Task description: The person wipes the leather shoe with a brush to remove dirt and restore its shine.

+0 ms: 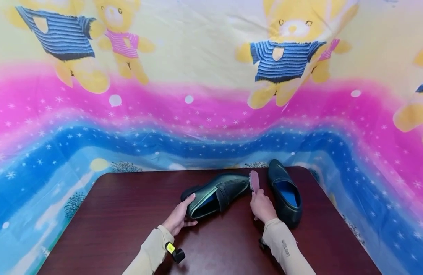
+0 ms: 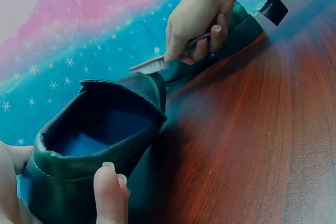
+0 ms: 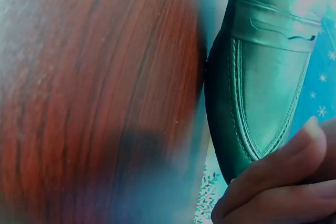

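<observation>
A dark leather loafer (image 1: 211, 194) is held at its heel by my left hand (image 1: 178, 214), tilted so its opening faces me and its toe points right. In the left wrist view, fingers and thumb lie on both sides of the heel of this loafer (image 2: 105, 156). My right hand (image 1: 263, 206) grips a pink-handled brush (image 1: 254, 180) with pale bristles. These bristles sit right at the loafer's toe. The right wrist view shows the loafer's strap and stitched vamp (image 3: 275, 72) beyond my right fingers, with the brush hidden there.
The second loafer (image 1: 283, 194), blue inside, stands on the table just right of my right hand. The dark red-brown wooden table (image 1: 128, 206) meets a cloth backdrop (image 1: 197, 114) printed with bears and snowflakes at its back edge.
</observation>
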`<state>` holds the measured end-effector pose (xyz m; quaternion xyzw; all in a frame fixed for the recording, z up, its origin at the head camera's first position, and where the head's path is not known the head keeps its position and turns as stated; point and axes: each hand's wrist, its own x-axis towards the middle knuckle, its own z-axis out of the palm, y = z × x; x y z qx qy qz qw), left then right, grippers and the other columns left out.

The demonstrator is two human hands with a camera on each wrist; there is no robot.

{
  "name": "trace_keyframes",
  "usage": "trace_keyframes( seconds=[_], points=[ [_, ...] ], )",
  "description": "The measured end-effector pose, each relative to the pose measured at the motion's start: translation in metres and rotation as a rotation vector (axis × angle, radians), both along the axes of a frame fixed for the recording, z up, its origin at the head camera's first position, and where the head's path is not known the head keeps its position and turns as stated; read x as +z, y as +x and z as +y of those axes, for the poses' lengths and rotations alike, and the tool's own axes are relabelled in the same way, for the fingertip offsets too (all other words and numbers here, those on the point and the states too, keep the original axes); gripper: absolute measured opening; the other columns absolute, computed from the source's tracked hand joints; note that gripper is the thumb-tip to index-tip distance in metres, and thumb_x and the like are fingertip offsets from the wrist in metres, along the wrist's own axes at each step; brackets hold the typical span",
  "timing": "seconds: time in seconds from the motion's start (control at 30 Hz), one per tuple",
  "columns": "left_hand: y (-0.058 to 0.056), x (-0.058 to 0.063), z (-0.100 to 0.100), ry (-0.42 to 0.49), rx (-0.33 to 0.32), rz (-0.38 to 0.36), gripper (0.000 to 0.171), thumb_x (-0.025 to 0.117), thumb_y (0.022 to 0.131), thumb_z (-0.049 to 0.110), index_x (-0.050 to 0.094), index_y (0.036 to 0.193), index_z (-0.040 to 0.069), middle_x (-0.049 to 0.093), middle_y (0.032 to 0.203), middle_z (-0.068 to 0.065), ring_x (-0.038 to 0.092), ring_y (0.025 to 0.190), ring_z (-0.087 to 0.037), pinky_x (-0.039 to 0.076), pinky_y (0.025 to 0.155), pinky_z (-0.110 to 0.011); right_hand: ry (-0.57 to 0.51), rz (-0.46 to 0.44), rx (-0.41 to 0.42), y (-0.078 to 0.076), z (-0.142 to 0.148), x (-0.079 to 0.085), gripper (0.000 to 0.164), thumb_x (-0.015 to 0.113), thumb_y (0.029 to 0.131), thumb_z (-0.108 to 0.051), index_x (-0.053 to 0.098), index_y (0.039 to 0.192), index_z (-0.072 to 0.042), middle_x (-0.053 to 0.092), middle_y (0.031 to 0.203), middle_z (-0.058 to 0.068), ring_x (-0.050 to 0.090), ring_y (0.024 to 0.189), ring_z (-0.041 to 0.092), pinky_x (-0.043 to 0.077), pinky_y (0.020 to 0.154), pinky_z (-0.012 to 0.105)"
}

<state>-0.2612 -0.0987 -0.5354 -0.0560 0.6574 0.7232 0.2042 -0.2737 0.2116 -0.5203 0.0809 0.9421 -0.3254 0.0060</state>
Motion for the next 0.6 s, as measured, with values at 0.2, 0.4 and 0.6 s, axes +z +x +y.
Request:
trace_keyframes(
  seconds=[0.2,0.4,0.6],
  points=[
    [-0.0001,0.002,0.0021,0.0,0.005,0.002,0.074,0.053,0.099,0.066,0.052,0.138,0.003,0.068,0.109,-0.013,0.064,0.083,-0.02,0.061,0.069,-0.034,-0.019,-0.006,-0.003,-0.0008,0.0034,-0.0002,0.032,0.038,0.112,-0.025,0.045,0.115,0.006,0.059,0.078,0.017,0.059,0.043,0.02,0.051,0.056,0.035],
    [0.0002,0.0001,0.002,0.001,0.007,-0.006,0.076,0.053,0.099,0.066,0.052,0.139,0.002,0.068,0.107,-0.012,0.064,0.082,-0.021,0.061,0.069,-0.034,-0.037,-0.015,-0.006,0.0015,0.0039,-0.0019,0.032,0.037,0.113,-0.025,0.044,0.116,0.006,0.06,0.077,0.017,0.06,0.042,0.021,0.051,0.052,0.035],
    [0.0013,0.0002,-0.0012,-0.045,-0.009,0.014,0.082,0.05,0.097,0.073,0.056,0.134,0.0,0.07,0.1,-0.01,0.066,0.077,-0.019,0.061,0.067,-0.032,-0.055,-0.013,-0.012,0.0045,0.0023,-0.0002,0.031,0.038,0.113,-0.026,0.044,0.115,0.004,0.059,0.075,0.016,0.059,0.041,0.021,0.051,0.049,0.035]
  ],
)
